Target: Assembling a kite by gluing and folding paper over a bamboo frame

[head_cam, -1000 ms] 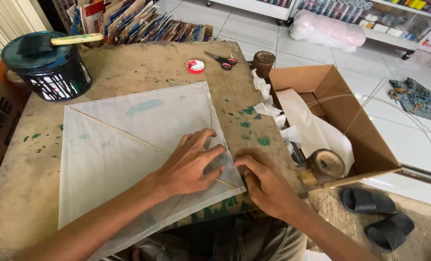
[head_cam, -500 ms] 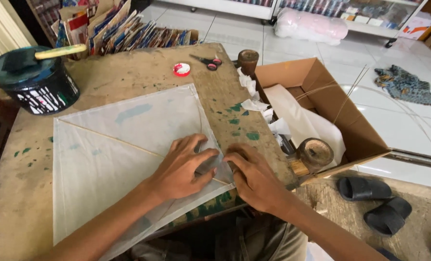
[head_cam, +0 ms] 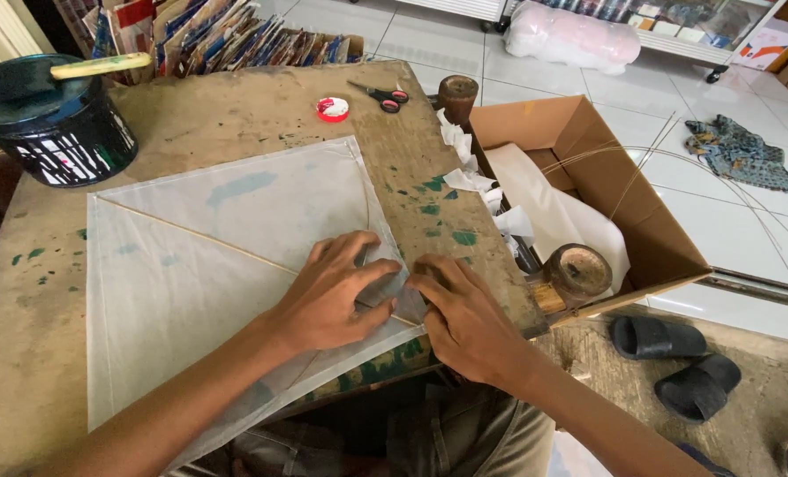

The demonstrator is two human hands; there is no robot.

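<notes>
**Hands pressing kite corner, centre of frame**

Left hand (head_cam: 336, 296) flat, fingers spread, pinning white paper kite (head_cam: 226, 265) near its right corner. Right hand (head_cam: 464, 314) beside it, fingertips bent down on the same corner, seemingly folding or gluing the paper edge over the thin stick; contact point partly hidden. Step judged: sealing the corner. Next move calls for steady pressure along the fold. Wooden table (head_cam: 235, 106) edge just right of the hands; cardboard box (head_cam: 588, 150) beyond. Open room upper centre, toward scissors (head_cam: 380, 94) and tape roll (head_cam: 332, 109); bucket (head_cam: 54, 124) upper left.

Kite (head_cam: 208, 256): translucent white paper, diamond-shaped, lying flat on the worktable. A thin straight stick crosses it and a curved one bows across. Its corner nearest the person lies under both hands.
</notes>
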